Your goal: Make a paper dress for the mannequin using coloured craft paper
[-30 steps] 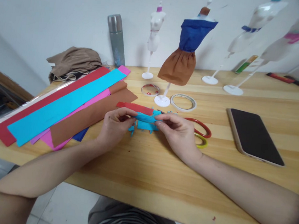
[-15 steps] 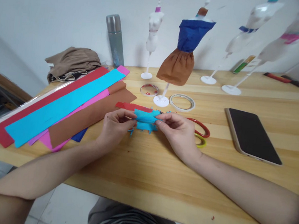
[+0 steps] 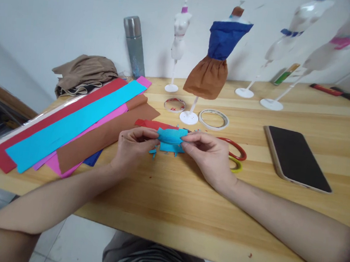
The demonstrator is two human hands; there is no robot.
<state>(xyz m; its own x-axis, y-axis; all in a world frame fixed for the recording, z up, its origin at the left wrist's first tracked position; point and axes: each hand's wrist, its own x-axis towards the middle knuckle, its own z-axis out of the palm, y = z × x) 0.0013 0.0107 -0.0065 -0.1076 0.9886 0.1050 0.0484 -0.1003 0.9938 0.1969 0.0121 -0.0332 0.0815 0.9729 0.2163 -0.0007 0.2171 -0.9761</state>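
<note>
A small folded piece of light blue crepe paper (image 3: 170, 135) is stretched between my two hands, just above the table. My left hand (image 3: 134, 145) pinches its left end between thumb and fingers. At the right end, my right hand (image 3: 210, 153) pinches it the same way. Beneath it another light blue piece (image 3: 172, 147) lies on the wood, with small blue scraps around it. A red paper strip (image 3: 155, 124) lies just behind. The red and yellow handles of scissors (image 3: 238, 150) show beyond my right hand, which hides part of them.
Coloured paper strips (image 3: 78, 123) lie at the left, near a brown cloth (image 3: 87, 72) and a flask (image 3: 134, 47). A dressed mannequin (image 3: 222, 40) stands behind my hands, among several other mannequins. Tape rolls (image 3: 213, 119) sit by its base. A phone (image 3: 297, 156) lies right.
The light blue paper's top edge has changed from nearly straight to slightly bowed between my fingers. My left hand has shifted slightly left; both hands keep their pinch.
</note>
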